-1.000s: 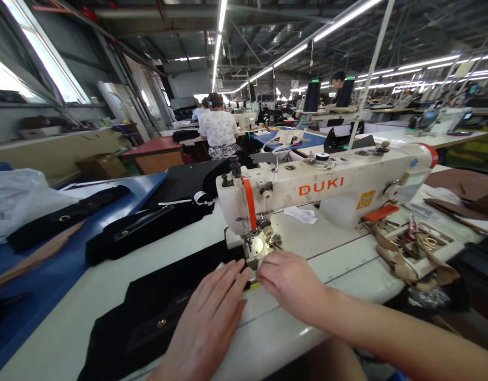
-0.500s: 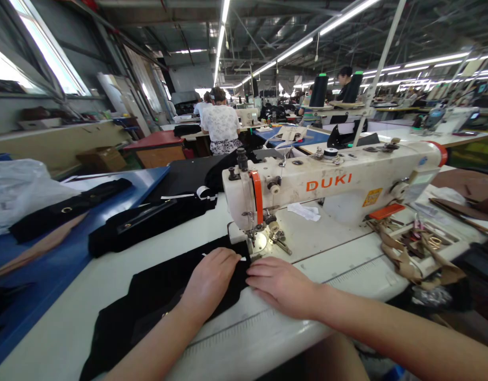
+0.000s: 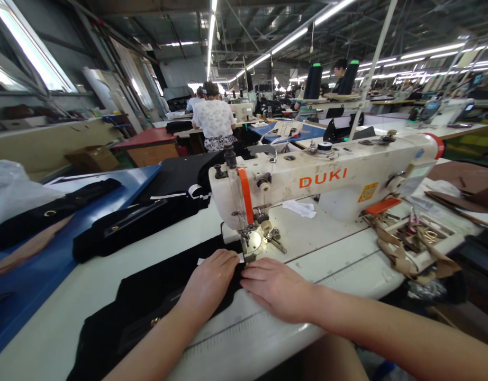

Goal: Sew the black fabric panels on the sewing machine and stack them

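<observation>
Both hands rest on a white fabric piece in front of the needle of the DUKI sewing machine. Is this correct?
Not quite: the fabric piece is black, not white, as the head view shows. The left hand and the right hand do rest on it, in front of the needle of the DUKI sewing machine.

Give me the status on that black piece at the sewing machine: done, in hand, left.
Done: the black fabric lies flat on the table, its edge brought up to the presser foot of the sewing machine. In hand: left hand and right hand press that edge down. Left: the edge is not yet under the foot; no stitching shows.
</observation>
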Available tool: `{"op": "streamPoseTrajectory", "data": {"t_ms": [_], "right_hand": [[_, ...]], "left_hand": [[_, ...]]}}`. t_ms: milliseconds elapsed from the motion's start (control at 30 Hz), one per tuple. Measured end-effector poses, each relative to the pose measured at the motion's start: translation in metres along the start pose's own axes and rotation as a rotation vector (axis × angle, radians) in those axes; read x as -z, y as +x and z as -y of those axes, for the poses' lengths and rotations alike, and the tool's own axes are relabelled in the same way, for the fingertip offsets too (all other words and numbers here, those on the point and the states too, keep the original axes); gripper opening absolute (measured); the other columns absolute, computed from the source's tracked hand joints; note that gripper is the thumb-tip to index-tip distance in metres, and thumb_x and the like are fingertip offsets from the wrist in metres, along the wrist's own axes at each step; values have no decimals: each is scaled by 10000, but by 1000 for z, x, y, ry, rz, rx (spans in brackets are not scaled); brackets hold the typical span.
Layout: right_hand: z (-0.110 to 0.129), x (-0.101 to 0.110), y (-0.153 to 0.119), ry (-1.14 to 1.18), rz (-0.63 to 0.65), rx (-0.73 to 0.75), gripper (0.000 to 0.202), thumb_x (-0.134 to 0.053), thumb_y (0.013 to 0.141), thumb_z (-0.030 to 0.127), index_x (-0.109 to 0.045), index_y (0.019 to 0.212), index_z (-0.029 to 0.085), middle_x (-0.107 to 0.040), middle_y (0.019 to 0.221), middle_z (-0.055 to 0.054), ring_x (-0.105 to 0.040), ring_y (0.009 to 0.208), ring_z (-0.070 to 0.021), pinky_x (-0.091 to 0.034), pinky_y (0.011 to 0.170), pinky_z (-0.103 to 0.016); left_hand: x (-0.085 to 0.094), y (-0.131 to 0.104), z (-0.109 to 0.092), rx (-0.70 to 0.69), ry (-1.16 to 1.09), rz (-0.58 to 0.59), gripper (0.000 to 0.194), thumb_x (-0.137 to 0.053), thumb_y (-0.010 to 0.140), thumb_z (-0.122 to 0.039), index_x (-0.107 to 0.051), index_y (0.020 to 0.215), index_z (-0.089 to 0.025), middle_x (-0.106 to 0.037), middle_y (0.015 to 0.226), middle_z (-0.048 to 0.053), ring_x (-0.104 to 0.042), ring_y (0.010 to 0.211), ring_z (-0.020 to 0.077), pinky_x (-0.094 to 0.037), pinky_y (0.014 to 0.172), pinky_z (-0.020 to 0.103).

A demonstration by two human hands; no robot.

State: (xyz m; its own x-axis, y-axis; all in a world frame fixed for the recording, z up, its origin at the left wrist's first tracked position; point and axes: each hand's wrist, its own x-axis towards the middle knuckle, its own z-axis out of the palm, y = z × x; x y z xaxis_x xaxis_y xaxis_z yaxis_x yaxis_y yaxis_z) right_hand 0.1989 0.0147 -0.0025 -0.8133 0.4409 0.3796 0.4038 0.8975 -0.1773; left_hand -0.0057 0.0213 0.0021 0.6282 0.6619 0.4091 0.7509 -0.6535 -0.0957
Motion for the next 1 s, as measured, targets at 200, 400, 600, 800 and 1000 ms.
{"op": "streamPoseTrajectory", "data": {"t_ms": [200, 400, 600, 800, 1000], "right_hand": [[0, -3, -1, 4, -10, 2, 221, -454, 969, 188, -644, 1070, 139, -673, 1099, -92, -567, 1081, -195, -437, 982, -339], [-8, 7, 4, 16, 7, -18, 213, -471, 956, 187, -671, 1020, 150, -680, 1012, -82, -582, 992, -193, -460, 922, -332], [-27, 11, 21, -122, 68, -78, 171, -512, 943, 191, -670, 977, 136, -649, 888, -66, -563, 891, -209, -468, 839, -325], [-35, 3, 24, -193, 46, -13, 189, -475, 958, 183, -661, 963, 148, -615, 861, -55, -537, 877, -211, -458, 825, -330], [-45, 5, 25, -221, 49, -4, 155, -506, 941, 180, -654, 907, 149, -618, 862, -59, -537, 882, -209, -453, 828, -326]], "left_hand": [[0, 0, 0, -7, -14, 6, 310, -373, 905, -38, -658, 940, -156, -695, 938, 78, -632, 880, 207, -551, 786, 335], [-1, -2, 0, 3, -23, -29, 320, -363, 917, -63, -664, 974, -155, -697, 949, 81, -633, 893, 211, -557, 801, 340], [0, -6, -5, 37, -38, -19, 326, -363, 953, -142, -681, 1025, -145, -708, 999, 93, -643, 960, 219, -552, 869, 372], [4, -19, -11, 134, -48, 73, 381, -452, 944, -335, -620, 1220, -133, -648, 1248, 116, -588, 1173, 252, -514, 972, 410], [-2, -11, -6, 129, -97, 101, 409, -462, 939, -352, -609, 1248, -128, -635, 1279, 124, -593, 1181, 250, -493, 1001, 418]]}}
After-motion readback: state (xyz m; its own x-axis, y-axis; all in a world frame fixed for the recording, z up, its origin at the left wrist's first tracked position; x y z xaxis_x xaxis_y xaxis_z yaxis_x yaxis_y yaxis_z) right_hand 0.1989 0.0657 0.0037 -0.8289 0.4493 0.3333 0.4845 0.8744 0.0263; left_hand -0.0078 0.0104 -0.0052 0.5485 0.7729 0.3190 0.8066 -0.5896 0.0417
